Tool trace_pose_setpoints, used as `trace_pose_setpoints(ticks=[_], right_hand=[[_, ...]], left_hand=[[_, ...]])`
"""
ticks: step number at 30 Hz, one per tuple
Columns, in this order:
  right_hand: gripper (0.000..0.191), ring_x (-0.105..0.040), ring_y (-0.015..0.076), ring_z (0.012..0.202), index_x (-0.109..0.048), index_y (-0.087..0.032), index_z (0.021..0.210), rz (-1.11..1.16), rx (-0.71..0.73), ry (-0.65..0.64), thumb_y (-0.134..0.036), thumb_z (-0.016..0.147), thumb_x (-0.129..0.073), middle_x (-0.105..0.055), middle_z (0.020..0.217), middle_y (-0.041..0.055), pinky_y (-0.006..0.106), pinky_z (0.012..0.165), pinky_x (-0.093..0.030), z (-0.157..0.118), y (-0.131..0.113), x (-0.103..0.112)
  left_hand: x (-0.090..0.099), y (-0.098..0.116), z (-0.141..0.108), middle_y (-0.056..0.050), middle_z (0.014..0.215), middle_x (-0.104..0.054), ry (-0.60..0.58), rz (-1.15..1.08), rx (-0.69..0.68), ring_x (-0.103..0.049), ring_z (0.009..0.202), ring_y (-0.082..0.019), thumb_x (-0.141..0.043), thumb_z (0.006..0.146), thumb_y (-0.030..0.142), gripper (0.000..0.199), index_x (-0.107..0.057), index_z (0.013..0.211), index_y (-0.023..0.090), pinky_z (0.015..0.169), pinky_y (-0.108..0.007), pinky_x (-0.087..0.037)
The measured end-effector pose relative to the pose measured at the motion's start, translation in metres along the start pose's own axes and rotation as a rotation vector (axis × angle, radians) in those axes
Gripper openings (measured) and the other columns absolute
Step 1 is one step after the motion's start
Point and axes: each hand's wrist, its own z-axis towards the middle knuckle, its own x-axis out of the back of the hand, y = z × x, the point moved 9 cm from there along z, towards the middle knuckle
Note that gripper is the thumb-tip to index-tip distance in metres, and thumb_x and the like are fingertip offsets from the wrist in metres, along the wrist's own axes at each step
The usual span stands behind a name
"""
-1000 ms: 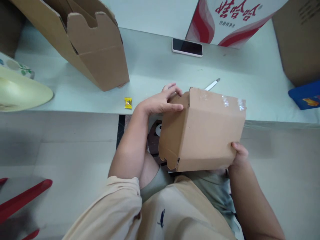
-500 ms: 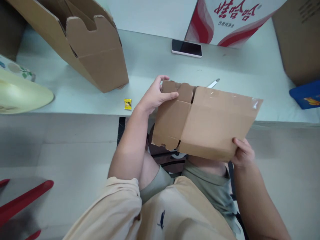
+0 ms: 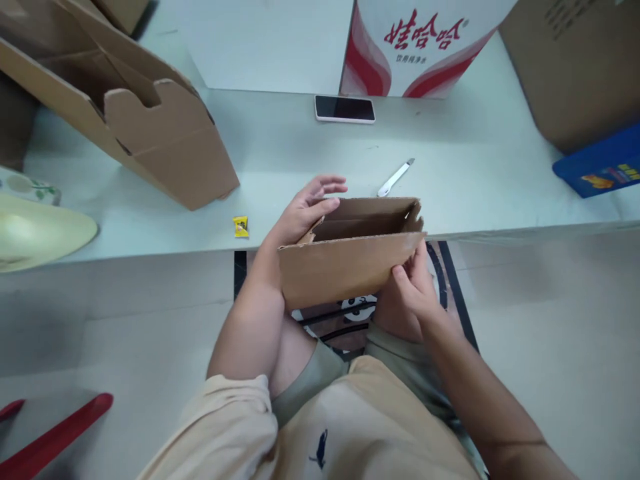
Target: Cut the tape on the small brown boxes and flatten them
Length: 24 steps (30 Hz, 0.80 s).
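Note:
A cardboard box [image 3: 350, 270], unfolded into shape with its long opening upward, is held over my lap at the table's front edge. At its left end is my left hand [image 3: 307, 210], with the thumb over the end flap and the fingers stretched along the far side. My right hand [image 3: 419, 283] grips the right end from below, its thumb pressed on the near panel and its other fingers partly hidden behind the cardboard. Just beyond the box, a white utility knife [image 3: 396, 178] lies on the table.
A taller open cardboard box [image 3: 185, 153] stands on the table [image 3: 280, 153] at the left, near a small yellow packet [image 3: 241, 227]. Farther back are a phone [image 3: 345, 109] and a white-and-red carton [image 3: 425, 50]. To the right sit a brown box [image 3: 570, 73] and a blue package [image 3: 600, 163].
The flat folded cardboard has been opened out into a box and turned so its opening faces up. My right hand has moved left and up with its end. The view has shifted slightly.

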Motion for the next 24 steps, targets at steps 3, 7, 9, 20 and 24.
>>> trace_pose_setpoints(ticks=[3,7,9,20,24], right_hand=[[0.086,-0.041,0.0211,0.151,-0.036,-0.035,0.151,-0.032,0.009,0.044,-0.047,0.077,-0.079,-0.041,0.163,0.0051,0.041,0.125,-0.036,0.006,0.005,-0.007],[0.081,-0.039,0.0214,0.152,-0.037,-0.036,0.15,-0.051,0.039,0.032,-0.049,0.08,-0.076,-0.036,0.166,0.0041,0.045,0.128,-0.03,0.01,0.008,-0.005],[0.077,-0.041,0.0218,0.151,-0.037,-0.035,0.15,-0.068,0.063,0.014,-0.051,0.084,-0.071,-0.039,0.164,0.005,0.047,0.129,-0.029,0.011,0.006,-0.002],[0.09,-0.057,0.0317,0.133,-0.03,-0.031,0.153,-0.095,0.011,-0.093,-0.069,0.08,-0.067,-0.052,0.151,0.0128,0.048,0.104,-0.054,0.024,0.011,0.027],[0.097,-0.052,0.0339,0.139,-0.031,-0.027,0.153,-0.216,0.108,-0.132,-0.082,0.078,-0.058,-0.05,0.151,0.0151,0.052,0.111,-0.049,0.023,0.007,0.027]], left_hand=[[-0.009,-0.004,-0.001,-0.007,0.126,-0.069,-0.053,0.058,0.069,-0.062,0.121,-0.025,-0.067,0.078,0.041,0.037,-0.066,0.11,0.022,0.107,-0.038,-0.046],[-0.001,-0.019,0.001,-0.005,0.122,-0.071,-0.025,0.079,0.209,-0.066,0.111,-0.024,-0.065,0.076,0.035,0.041,-0.067,0.115,0.022,0.099,-0.038,-0.05],[0.008,-0.026,0.002,-0.006,0.116,-0.073,0.042,0.096,0.269,-0.067,0.108,-0.024,-0.067,0.076,0.034,0.037,-0.07,0.11,0.02,0.096,-0.037,-0.051],[0.005,-0.013,0.004,-0.005,0.078,-0.069,0.092,-0.054,0.141,-0.065,0.078,-0.021,-0.076,0.074,0.053,0.039,-0.067,0.077,0.016,0.076,-0.032,-0.049],[0.011,-0.009,0.005,-0.006,0.077,-0.069,0.153,-0.102,0.083,-0.066,0.079,-0.022,-0.076,0.071,0.067,0.051,-0.068,0.077,0.017,0.073,-0.033,-0.05]])
